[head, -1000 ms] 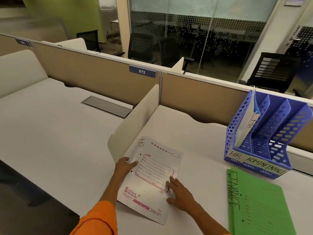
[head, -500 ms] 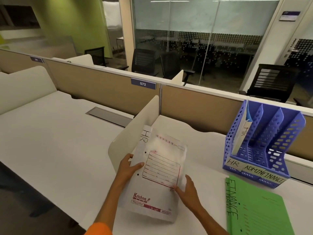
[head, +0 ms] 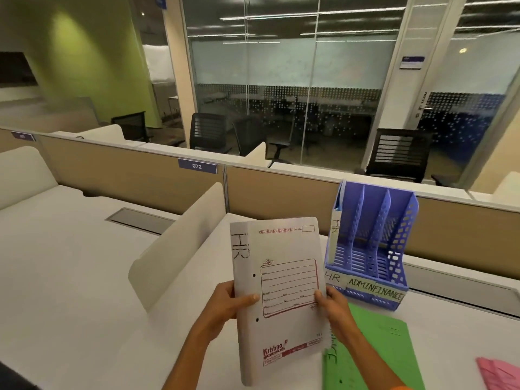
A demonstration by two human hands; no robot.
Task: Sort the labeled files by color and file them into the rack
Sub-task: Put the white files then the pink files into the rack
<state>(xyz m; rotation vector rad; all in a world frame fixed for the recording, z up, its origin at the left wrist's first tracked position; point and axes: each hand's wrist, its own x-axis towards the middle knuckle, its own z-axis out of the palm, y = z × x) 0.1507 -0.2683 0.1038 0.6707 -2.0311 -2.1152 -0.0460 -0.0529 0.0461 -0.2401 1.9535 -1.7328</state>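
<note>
A white file (head: 281,277) marked HR is held upright above the desk, its cover facing me. My left hand (head: 229,304) grips its left edge and my right hand (head: 333,308) grips its right edge. The blue rack (head: 374,243) stands to the right at the back, with front labels HR, ADMIN and FINANCE. Another white file marked HR (head: 336,229) stands in its leftmost slot. A green file (head: 374,350) marked FINANCE lies flat on the desk under my right forearm. A pink file (head: 499,372) shows at the lower right corner.
A white curved divider (head: 180,246) rises left of the held file. A tan partition (head: 281,190) with a 072 tag runs behind the white desk (head: 70,277). A grey cable hatch (head: 140,219) sits in the neighbouring desk. Black chairs stand beyond the partition.
Both hands lifted the white HR file off the desk and turned it upright toward me, closer to the rack. The camera tilted up.
</note>
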